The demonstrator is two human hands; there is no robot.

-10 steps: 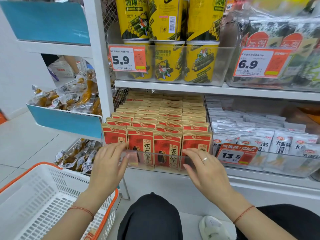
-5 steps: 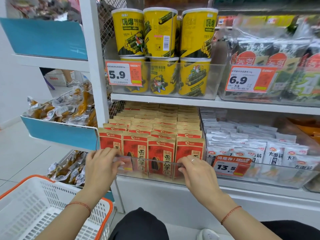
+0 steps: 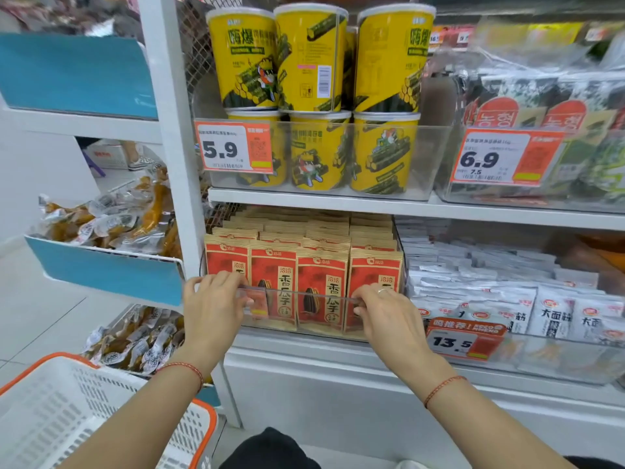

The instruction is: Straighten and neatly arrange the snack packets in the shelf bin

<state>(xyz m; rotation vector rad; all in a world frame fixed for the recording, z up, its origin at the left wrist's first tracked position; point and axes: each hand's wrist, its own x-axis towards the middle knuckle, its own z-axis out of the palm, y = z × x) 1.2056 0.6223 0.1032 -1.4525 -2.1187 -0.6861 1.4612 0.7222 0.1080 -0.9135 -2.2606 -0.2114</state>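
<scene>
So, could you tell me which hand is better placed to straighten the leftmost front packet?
The left hand, probably. It grips the bin's front rim right before that packet; the right hand holds the rim at the opposite end.

I am in a shop, facing white retail shelves (image 3: pixel 473 211) stocked with goods in clear bins: rows of red snack packets (image 3: pixel 321 286), stacked yellow canisters (image 3: pixel 318 59), seaweed packs (image 3: pixel 541 106). Orange price tags (image 3: pixel 236 148) read 5.9, 6.9 and 13.5, and a white shopping basket (image 3: pixel 84 411) sits beside me.
</scene>
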